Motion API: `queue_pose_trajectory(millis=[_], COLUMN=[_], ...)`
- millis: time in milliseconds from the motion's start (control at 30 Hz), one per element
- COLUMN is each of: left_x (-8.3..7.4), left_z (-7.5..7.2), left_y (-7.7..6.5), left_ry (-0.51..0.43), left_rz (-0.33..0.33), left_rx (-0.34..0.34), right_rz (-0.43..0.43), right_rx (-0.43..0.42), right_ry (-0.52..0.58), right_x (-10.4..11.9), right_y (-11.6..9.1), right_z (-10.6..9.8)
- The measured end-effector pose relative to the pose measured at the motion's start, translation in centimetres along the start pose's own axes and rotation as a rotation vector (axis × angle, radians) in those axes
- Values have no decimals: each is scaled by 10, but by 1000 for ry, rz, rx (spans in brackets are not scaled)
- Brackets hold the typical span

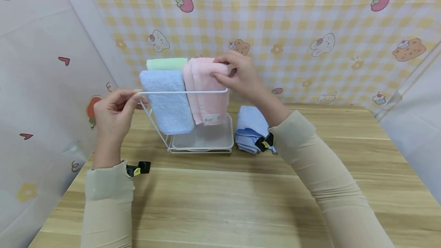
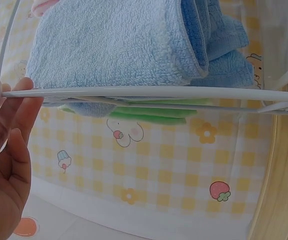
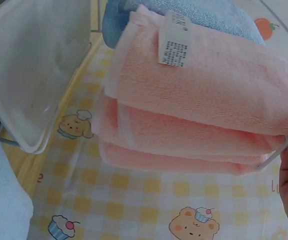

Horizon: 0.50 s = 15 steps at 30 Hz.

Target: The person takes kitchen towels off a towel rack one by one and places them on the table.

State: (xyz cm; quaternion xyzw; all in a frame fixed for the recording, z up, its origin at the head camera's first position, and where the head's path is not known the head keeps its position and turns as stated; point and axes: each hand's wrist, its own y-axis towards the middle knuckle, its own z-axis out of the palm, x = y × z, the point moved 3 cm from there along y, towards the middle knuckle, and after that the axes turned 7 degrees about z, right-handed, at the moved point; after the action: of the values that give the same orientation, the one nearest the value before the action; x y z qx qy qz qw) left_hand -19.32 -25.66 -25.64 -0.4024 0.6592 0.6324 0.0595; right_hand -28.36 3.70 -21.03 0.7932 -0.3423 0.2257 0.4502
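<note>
A white wire rack (image 1: 206, 151) stands on the table with folded towels draped over its upper bars. My left hand (image 1: 115, 114) pinches the rack's upper left corner between thumb and fingers. The pink towel (image 1: 210, 98) hangs at the right, its white label (image 3: 175, 40) facing outward. Thumb and fingers of my right hand (image 1: 242, 75) pinch the top right edge of this towel. Beside it on the left hangs a blue towel (image 1: 167, 104). Part of a green towel (image 1: 167, 63) shows behind the blue one, the rest hidden.
A white tray (image 1: 206, 139) forms the rack's base. Right of the rack, a crumpled blue cloth (image 1: 249, 127) lies on the wooden table (image 1: 220, 198). Behind stands a yellow checked backdrop (image 1: 296, 68). My forearms reach in from both sides of the front.
</note>
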Motion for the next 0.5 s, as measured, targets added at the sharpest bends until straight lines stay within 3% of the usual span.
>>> queue_pose_trajectory(millis=[333, 500], left_x=[1, 2], left_z=[0, 0], left_y=[0, 0], left_ry=[-55, -36], left_rz=[5, 3], left_rx=[-1, -1], right_rz=[-135, -178], right_rx=[-140, -182], right_ry=[48, 79], right_x=[2, 8], right_y=[-5, -6], right_z=[-3, -7])
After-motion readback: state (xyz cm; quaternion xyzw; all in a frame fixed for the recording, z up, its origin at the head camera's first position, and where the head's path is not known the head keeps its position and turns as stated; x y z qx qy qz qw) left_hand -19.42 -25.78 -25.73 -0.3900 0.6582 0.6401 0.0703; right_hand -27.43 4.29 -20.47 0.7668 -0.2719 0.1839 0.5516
